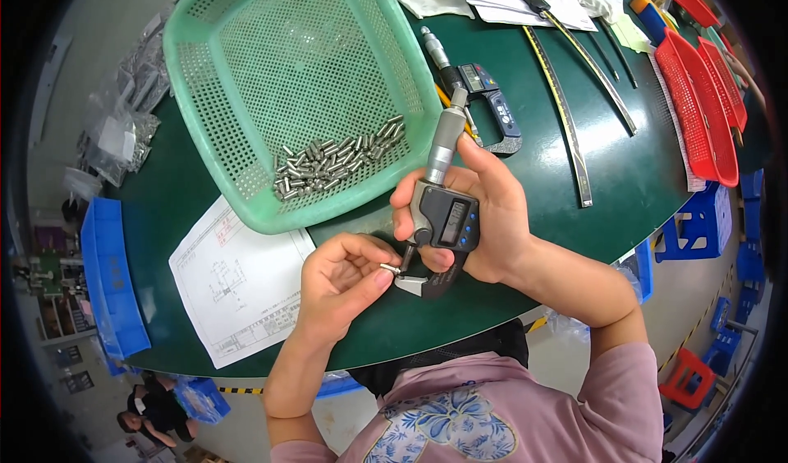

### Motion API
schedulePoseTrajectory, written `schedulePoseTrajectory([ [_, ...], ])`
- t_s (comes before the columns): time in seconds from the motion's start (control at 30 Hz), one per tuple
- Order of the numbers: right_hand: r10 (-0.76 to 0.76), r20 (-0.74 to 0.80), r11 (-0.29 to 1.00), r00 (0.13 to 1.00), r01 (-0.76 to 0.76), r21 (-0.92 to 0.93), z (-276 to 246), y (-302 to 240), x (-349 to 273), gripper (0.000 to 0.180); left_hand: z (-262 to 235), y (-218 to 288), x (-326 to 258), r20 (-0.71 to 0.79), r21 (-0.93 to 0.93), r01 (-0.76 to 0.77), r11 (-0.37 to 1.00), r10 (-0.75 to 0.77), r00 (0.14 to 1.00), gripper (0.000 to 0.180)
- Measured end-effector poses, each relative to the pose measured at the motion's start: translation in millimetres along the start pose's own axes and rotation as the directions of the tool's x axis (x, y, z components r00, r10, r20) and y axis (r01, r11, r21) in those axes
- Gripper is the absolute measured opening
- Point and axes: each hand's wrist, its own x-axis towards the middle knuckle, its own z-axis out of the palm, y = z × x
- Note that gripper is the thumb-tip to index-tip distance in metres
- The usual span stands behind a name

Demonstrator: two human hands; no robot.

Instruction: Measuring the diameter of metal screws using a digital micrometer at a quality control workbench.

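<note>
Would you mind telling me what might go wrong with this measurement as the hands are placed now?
The small metal pin is pinched only at the tips of the left hand, so it might slip and drop onto the green table. The right hand holds the digital micrometer in mid-air, unsupported, so the pin may sit tilted between its faces and read wrong. A dropped pin could get lost, away from the pins in the green basket.

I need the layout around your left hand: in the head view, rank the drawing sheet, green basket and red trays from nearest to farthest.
1. Drawing sheet, just left of the left hand.
2. Green basket, up and left.
3. Red trays, far right.
</note>
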Motion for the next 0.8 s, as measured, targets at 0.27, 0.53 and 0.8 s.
schedulePoseTrajectory([
  [0.27,-0.010,-0.009,0.996,1.000,0.010,-0.093,-2,1,0,0.066,2,-1,0,-0.002,-0.015,0.009,1.000,-0.009,1.000,0.017],
  [0.53,-0.033,0.022,0.987,0.999,0.036,-0.155,-2,3,2,0.069,-1,-2,-1,-0.062,-0.004,0.058,0.998,-0.058,0.996,0.015],
  [0.8,-0.039,0.012,0.998,0.999,0.039,-0.046,-2,0,-1,0.070,-1,40,15,-0.055,0.679,-0.220,0.701,0.347,0.936,0.013],
])
